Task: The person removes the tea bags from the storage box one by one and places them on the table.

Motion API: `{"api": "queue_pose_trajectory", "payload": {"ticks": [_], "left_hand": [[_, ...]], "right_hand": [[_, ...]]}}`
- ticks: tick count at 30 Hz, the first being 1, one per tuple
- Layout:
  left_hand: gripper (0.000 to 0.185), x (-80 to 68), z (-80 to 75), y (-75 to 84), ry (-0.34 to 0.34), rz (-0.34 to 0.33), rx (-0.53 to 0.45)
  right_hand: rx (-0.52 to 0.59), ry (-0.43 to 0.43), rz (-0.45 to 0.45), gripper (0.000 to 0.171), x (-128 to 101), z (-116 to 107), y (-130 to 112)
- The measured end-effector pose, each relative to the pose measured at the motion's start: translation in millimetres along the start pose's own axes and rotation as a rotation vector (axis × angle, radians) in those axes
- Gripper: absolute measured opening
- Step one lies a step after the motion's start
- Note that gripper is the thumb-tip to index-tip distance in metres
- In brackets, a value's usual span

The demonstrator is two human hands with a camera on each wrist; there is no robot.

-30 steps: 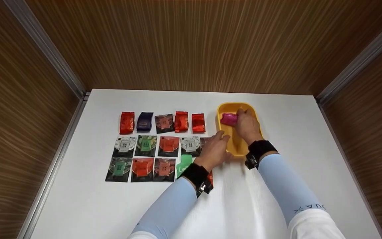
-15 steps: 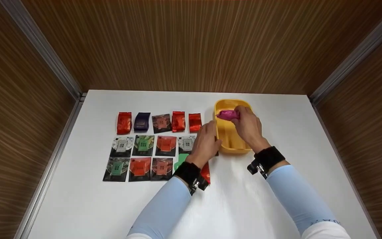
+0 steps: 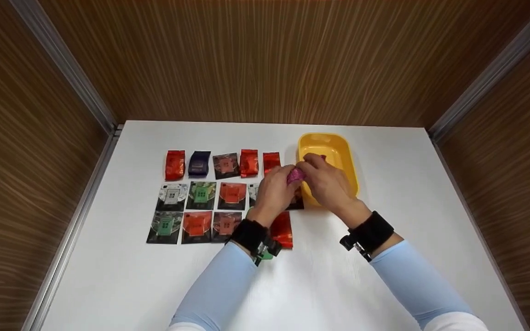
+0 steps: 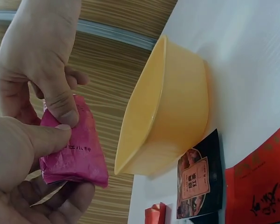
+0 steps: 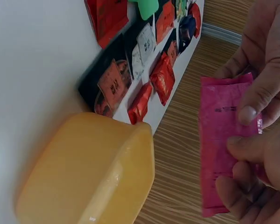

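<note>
A pink foil packet (image 3: 296, 176) with small dark print is up in the air between both hands, beside the yellow tub (image 3: 353, 170). My left hand (image 3: 272, 193) pinches it from the left, thumb flat on the printed face in the left wrist view. From the other side my right hand (image 3: 329, 184) grips it, its thumb close to the left one. The packet's face (image 5: 214, 121) shows nearly full length in the right wrist view; in the head view fingers cover most of it. Inside the tub, the part of the floor that shows is bare.
Left of the tub lie three rows of packets: red foil ones (image 3: 175, 165), a dark blue one (image 3: 199, 164) and flat black-edged sachets (image 3: 201, 195). A red packet (image 3: 282, 230) and a green card (image 3: 267, 254) lie partly under my left arm. Wood-grain panels (image 3: 265, 59) enclose the table.
My right hand has lifted the pink packet out of the yellow tub and moved it left. My left hand has left the tub's side and taken hold of the packet too.
</note>
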State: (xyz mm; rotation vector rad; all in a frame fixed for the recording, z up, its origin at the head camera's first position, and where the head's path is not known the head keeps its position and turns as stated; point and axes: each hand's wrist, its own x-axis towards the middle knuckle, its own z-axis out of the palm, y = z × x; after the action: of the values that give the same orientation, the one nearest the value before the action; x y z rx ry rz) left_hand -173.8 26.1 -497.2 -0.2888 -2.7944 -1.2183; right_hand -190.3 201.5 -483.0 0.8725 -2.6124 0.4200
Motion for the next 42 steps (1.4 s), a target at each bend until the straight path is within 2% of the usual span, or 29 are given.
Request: {"api": "queue_pose_trajectory", "payload": {"ticks": [5,8,10,12,15,18,21,27,29,32,36,42], "left_hand": [[0.032,-14.8,0.9,-11.3,0.008,-0.099,-0.220],[0.035,-26.3,4.2,-16.5,0.003,-0.170,-0.364],[0.036,-34.3,7.9,-18.6,-0.002,-0.217,-0.451],[0.038,-41.9,11.9,-19.9,-0.009,-0.251,-0.517],[0.040,-53.2,17.4,-21.3,-0.041,-0.276,-0.548],[0.041,-64.8,20.7,-22.6,-0.087,-0.265,-0.478],[0.040,-76.2,23.1,-23.8,-0.123,-0.225,-0.365],[0.040,-95.1,32.4,-24.4,-0.145,-0.066,-0.072],[0.042,-98.9,36.4,-24.5,-0.143,-0.004,0.032],[0.042,-103.5,40.8,-24.9,-0.122,0.051,0.140],[0.037,-106.7,43.2,-26.4,-0.106,0.073,0.208],[0.031,-108.7,41.2,-29.3,-0.118,0.070,0.231]], "right_hand": [[0.091,0.222,0.116,0.044,-20.8,16.6,-9.6],[0.214,0.281,0.236,0.051,-35.7,25.2,-17.8],[0.344,0.253,0.330,0.052,-44.5,29.8,-23.8],[0.490,0.182,0.429,0.053,-52.5,33.2,-29.2],[0.691,0.075,0.561,0.053,-62.9,35.4,-34.5],[0.791,0.001,0.645,0.051,-73.2,34.5,-35.3],[0.817,-0.047,0.691,0.047,-86.0,32.5,-33.1],[0.746,-0.157,0.722,0.043,-117.4,31.8,-32.7],[0.702,-0.177,0.732,0.042,-125.2,35.0,-33.2],[0.632,-0.190,0.741,0.041,-132.9,43.5,-32.5],[0.574,-0.185,0.765,0.041,-135.4,52.8,-30.6],[0.532,-0.162,0.779,0.037,-132.5,56.6,-30.5]]}}
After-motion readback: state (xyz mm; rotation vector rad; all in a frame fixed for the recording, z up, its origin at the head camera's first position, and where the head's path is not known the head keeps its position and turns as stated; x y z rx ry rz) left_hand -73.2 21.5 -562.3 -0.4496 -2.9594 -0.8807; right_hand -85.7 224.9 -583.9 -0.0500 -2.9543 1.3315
